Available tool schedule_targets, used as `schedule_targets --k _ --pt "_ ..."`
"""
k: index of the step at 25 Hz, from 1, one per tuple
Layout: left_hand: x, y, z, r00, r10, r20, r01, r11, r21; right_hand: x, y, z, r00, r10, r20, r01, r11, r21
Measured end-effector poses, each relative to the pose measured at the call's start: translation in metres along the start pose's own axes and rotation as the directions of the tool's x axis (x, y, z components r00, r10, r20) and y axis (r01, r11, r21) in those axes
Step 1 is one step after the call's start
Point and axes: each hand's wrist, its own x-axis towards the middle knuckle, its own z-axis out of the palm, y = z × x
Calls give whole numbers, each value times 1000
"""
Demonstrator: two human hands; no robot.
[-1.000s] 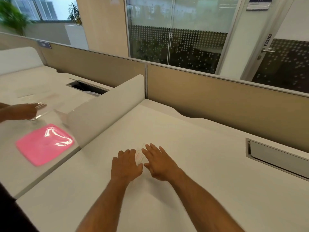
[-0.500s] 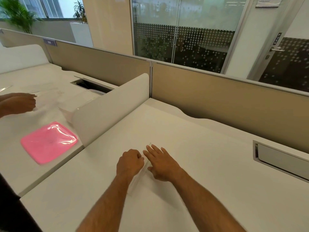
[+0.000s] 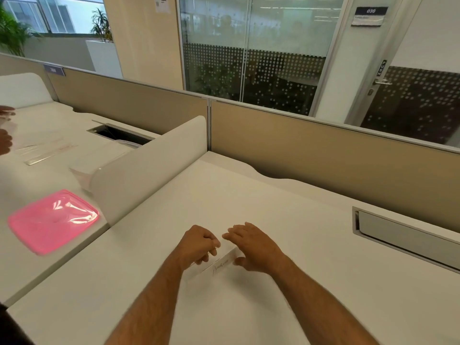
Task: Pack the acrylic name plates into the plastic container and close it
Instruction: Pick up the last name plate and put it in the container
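Note:
A clear acrylic name plate (image 3: 220,264) with faint writing lies between my hands on the white desk (image 3: 286,282), tilted up at its far end. My left hand (image 3: 198,244) is curled, its fingertips pinching the plate's upper edge. My right hand (image 3: 254,246) rests fingers apart against the plate's right end. On the neighbouring desk to the left lie a pink plastic lid (image 3: 53,220), a clear plastic container (image 3: 99,161) partly hidden behind the divider, and more clear plates (image 3: 47,153).
A white rounded divider (image 3: 151,165) separates the two desks. Another person's hands (image 3: 5,128) show at the far left edge. A cable tray flap (image 3: 408,237) is set into my desk at the right. Beige partition panels (image 3: 323,155) stand behind.
My left hand has curled from flat into a pinch, and the plate has lifted off the desk between my hands. The other person's hands have drawn away to the left.

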Motion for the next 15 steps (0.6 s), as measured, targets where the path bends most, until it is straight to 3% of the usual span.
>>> schedule_targets --k 3,8,12,15 --pt "-2 4 8 994 -6 106 9 1000 -26 -18 7 -13 999 33 14 -33 999 40" --pt "-4 19 27 966 1 258 20 997 -77 -50 25 -28 967 193 168 -227 950 215" --pt "-3 33 39 917 -19 399 52 996 -72 -84 40 -37 927 313 208 -372 846 382" --pt "-3 37 44 871 -59 487 167 969 -182 -115 55 -39 883 419 210 -464 719 518"
